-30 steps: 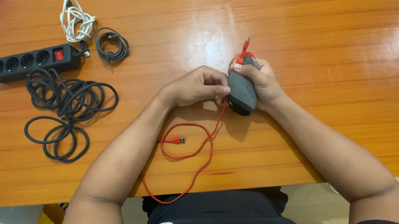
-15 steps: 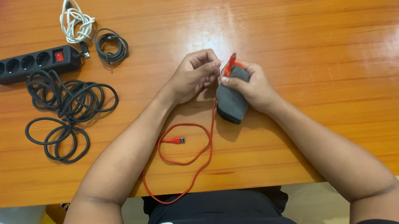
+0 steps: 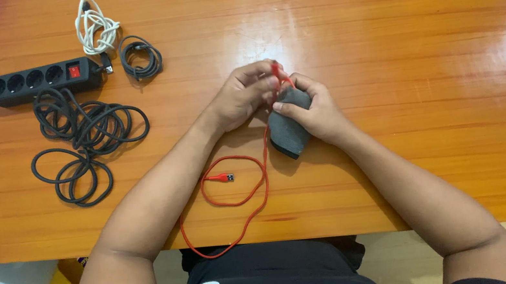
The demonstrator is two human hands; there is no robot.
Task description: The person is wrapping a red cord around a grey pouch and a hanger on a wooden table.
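Grey pouch (image 3: 288,132), red cable (image 3: 253,191), both hands

Near the middle of the frame, the right hand (image 3: 321,113) wraps around a dark grey pouch (image 3: 287,132), its grip closed on the upper end while the lower end rests on the glossy orange wooden table (image 3: 395,32). The left hand (image 3: 243,94) meets it from the left, fingertips pinching the end of a red cable (image 3: 252,187) just above the pouch's mouth. That cable runs down from the hands, loops on the table and dips over the near edge, its red plug (image 3: 222,178) lying inside the loop. In the upper left lie a black power strip (image 3: 39,79), its coiled black cord (image 3: 86,138), a small grey cable coil (image 3: 141,56) and a bundled white cable (image 3: 96,26).
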